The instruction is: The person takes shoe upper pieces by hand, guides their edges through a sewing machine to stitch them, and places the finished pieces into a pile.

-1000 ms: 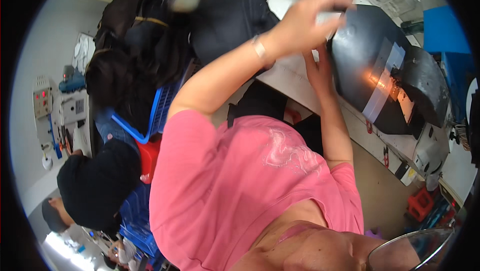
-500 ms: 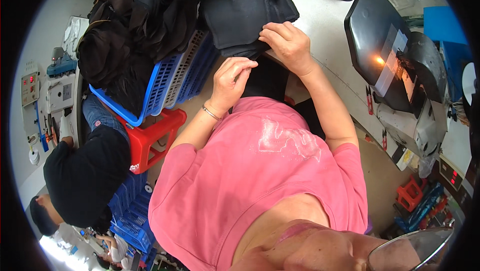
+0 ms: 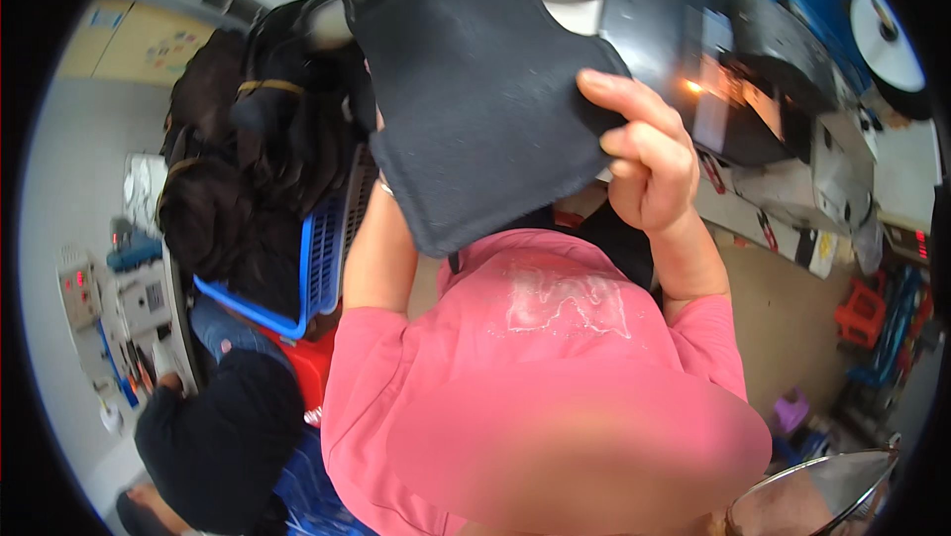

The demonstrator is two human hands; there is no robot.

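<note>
A black fabric piece [image 3: 475, 90] with a stitched border and a curved cut-out on its upper right side is held up in front of me. My right hand [image 3: 654, 155] grips its right edge, fingers bent over the front. Behind the piece's left side goes my left forearm [image 3: 381, 254], a bracelet at the wrist. The fingers of that hand are hidden by the fabric, so its grip does not show.
To the left, bundled black fabric [image 3: 223, 229] fills a blue plastic basket [image 3: 322, 264] above a red stool [image 3: 309, 368]. A co-worker in black [image 3: 218, 427] sits beyond. At right stands a sewing machine [image 3: 783, 51] with a lit lamp.
The black fabric piece has come up off the pile toward me, and now covers much of the upper middle. My right hand has closed on its edge; my left hand has gone behind it.
</note>
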